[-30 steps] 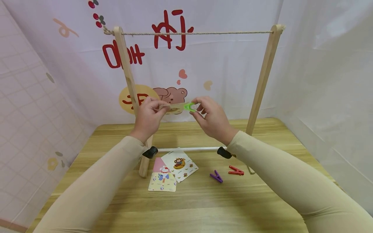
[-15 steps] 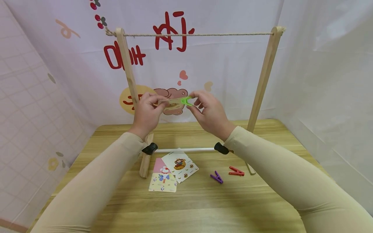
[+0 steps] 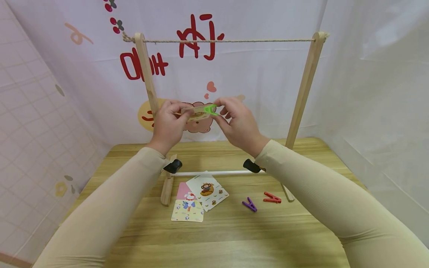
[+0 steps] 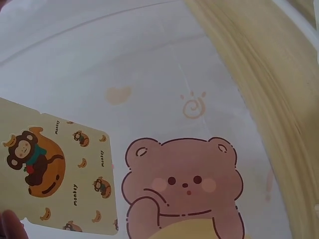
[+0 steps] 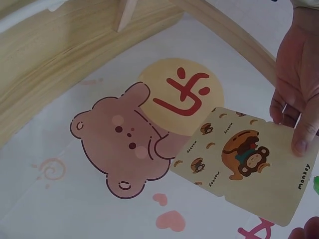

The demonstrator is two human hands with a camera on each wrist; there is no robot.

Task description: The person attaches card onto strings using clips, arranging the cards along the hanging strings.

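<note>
A cream card (image 3: 197, 113) with a monkey print hangs in the air below the rope. My left hand (image 3: 169, 124) pinches its left end, with the thumb over the printed face in the right wrist view (image 5: 301, 144). Between thumb and fingertips, my right hand (image 3: 239, 121) pinches a green clothespin (image 3: 210, 109) at the card's right end. Whether the clothespin bites the card cannot be told; in the right wrist view only a sliver of the green clothespin (image 5: 316, 184) shows. The left wrist view shows the printed card (image 4: 65, 169) tilted, with a bit of finger below.
A wooden frame with posts (image 3: 306, 89) carries a rope (image 3: 234, 41) across its top and a white rod (image 3: 218, 173) low down. On the table (image 3: 228, 234) lie a monkey card (image 3: 214, 195), a rabbit card (image 3: 187, 211), a purple clothespin (image 3: 249, 204) and a red clothespin (image 3: 272, 197).
Both hands have risen a little with the card and the green clothespin. The right hand has shifted left, and the clothespin now overlaps the card's right end more.
</note>
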